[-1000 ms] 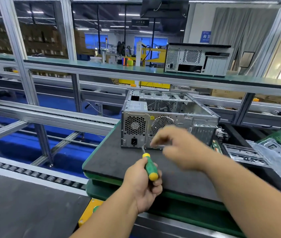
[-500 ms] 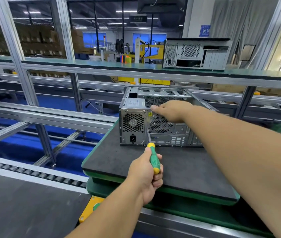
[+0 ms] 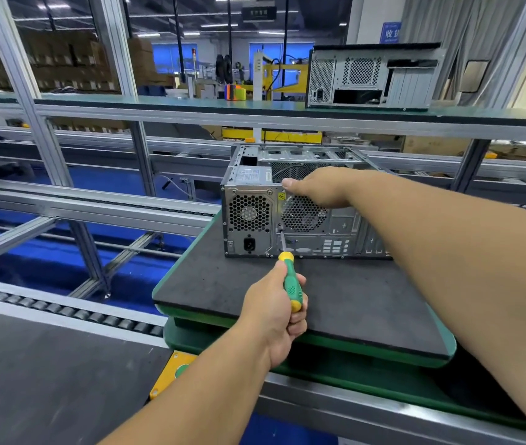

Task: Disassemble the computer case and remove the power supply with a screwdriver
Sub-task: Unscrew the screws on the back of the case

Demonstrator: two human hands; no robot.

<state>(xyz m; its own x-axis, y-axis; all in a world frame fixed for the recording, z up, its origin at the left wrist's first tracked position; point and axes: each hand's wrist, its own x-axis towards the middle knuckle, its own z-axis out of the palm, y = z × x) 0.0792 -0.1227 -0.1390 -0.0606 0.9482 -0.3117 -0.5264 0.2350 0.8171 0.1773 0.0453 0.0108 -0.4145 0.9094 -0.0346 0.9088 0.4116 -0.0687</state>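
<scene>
Both hands now on the job. Right hand, blurred in mid-air near the rear panel a second ago, now settled on the top rear edge of the computer case, thumb lying along that edge, other fingers hidden over the far side; curl not discernible. Left hand wrapped around the green-and-yellow handle of the screwdriver, raised since then so the tip meets the rear panel just right of the power supply, beside its lower right corner. Screw head too small to confirm. Reading: case braced, driver seated, loosening about to begin; supply not yet freed. Case on dark mat, supply in upper left of rear face, below and left of right thumb.
</scene>
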